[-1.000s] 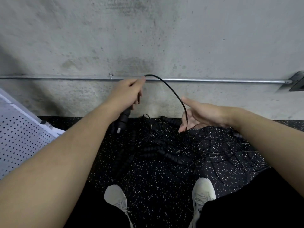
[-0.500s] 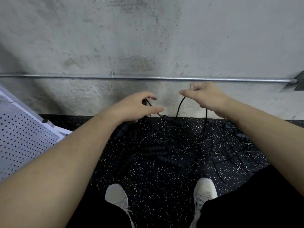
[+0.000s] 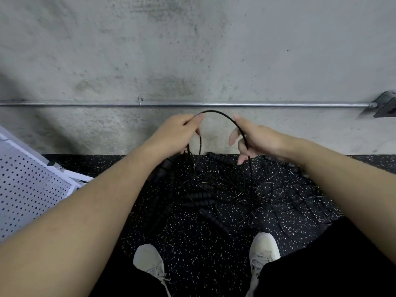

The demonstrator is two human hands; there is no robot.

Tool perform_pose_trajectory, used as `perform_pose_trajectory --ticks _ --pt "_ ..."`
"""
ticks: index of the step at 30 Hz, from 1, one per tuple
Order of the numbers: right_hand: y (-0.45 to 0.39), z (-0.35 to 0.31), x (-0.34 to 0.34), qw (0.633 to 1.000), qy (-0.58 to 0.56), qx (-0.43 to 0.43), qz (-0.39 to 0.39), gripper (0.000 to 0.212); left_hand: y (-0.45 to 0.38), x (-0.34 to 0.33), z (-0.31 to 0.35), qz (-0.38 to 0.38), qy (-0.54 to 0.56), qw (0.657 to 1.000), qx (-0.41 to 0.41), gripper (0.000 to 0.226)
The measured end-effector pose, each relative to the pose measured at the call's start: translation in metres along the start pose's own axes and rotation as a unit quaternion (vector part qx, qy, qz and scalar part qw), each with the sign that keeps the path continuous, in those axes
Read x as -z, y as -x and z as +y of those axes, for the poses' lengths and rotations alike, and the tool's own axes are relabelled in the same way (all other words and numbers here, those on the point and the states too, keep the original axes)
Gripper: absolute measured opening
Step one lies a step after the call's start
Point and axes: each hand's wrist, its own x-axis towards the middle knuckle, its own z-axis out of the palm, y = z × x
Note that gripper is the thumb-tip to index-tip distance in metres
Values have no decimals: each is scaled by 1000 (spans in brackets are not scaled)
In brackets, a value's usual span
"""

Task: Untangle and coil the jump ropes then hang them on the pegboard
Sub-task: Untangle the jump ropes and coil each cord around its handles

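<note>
Head view: left hand (image 3: 179,130) pinched a black rope (image 3: 222,115) that arched over to the right hand (image 3: 254,138), whose loosely curled fingers had it running through them. Rope tangle (image 3: 231,189) lay on the floor (image 3: 192,249) below both hands, pegboard (image 3: 27,189) left of tangle, shoes (image 3: 264,249) near it.

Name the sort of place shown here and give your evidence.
Probably a gym or its storeroom: speckled rubber floor, bare concrete wall, white pegboard, and tangled jump ropes on the floor.
</note>
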Motion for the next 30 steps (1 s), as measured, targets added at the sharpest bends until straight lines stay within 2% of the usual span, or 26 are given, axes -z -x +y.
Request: perform_pose_trajectory --ticks 2,4,9,13,16,20,22,27,30 --pt "-1 10 4 1000 -2 -28 -8 90 -1 6 -6 21 26 999 34 46" --pt "0 12 8 999 -13 -38 19 84 -1 9 -10 18 14 999 45 47" --pt "1 7 23 973 -135 -9 187 56 5 9 -11 -45 -54 996 52 46" --pt "10 2 25 968 -51 22 245 43 8 2 -6 -85 -87 992 42 55" --pt "11 -5 12 971 -43 67 226 47 12 -14 10 -101 -72 992 -22 55" --pt "9 -18 -8 972 -48 131 191 49 12 -35 27 -76 -80 985 -129 20" --pt "13 -20 -8 974 -46 138 174 57 8 -36 27 -56 -68 983 -158 29" --pt "17 13 14 995 -40 53 75 79 -7 -33 18 -13 -51 989 -139 39" --pt "19 35 25 999 10 -29 19 79 -15 -38 17 5 -34 994 -103 43"
